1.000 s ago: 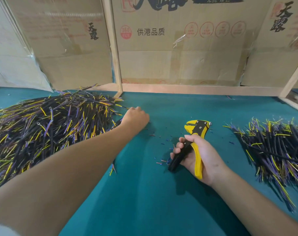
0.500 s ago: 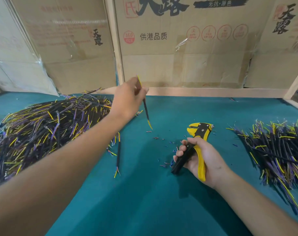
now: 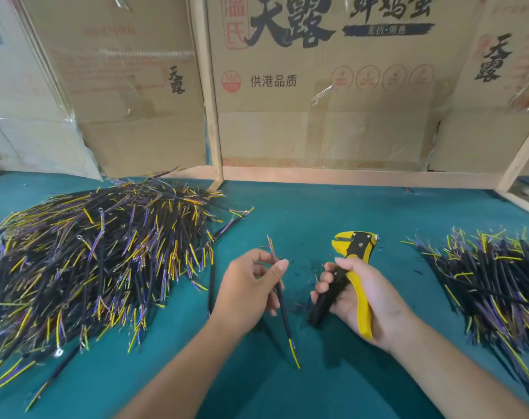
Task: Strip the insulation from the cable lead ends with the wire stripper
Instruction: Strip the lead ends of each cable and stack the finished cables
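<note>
Cable piles (image 3: pixel 99 261) (image 3: pixel 496 285) flank both hands (image 3: pixel 248 293) (image 3: pixel 369 300); cardboard boxes (image 3: pixel 317 95) behind.

"天露", "供港品质", "360" on cardboard boxes (image 3: pixel 332 95).

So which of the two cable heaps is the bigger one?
The heap on the person's left, beside the left hand. It spreads far wider across the green table than the smaller pile on the right.

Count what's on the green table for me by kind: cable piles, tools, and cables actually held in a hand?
Cable piles: 2, a large one at left and a smaller one at right
Wire stripper: 1, gripped by the right hand
Held cable: 1, pinched in the left hand
Total: 4
</note>
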{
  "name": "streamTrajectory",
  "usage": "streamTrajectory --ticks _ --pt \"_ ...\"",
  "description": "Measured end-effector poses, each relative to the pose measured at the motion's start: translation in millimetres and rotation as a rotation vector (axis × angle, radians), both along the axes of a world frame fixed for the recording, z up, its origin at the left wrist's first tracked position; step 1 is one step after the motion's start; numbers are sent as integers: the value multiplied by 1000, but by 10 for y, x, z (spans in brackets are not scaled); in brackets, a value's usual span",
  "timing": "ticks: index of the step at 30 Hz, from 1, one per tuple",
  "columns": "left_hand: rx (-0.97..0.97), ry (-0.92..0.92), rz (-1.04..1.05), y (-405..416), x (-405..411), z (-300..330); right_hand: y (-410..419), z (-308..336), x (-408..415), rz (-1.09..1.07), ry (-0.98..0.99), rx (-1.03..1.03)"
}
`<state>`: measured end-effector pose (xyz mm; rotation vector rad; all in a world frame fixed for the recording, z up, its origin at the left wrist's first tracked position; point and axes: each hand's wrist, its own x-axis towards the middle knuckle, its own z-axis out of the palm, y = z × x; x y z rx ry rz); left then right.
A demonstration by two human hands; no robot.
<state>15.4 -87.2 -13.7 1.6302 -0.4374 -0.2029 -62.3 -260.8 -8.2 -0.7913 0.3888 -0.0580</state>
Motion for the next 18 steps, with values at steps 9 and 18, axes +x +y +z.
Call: streamTrajectory --ticks 9,18 --pt "93 -129 -14 -70 30 -67 -92 -19 -16 132 -31 -42" --pt "-90 -76 -6 -74 37 13 -268 -305 146 213 -39 -5"
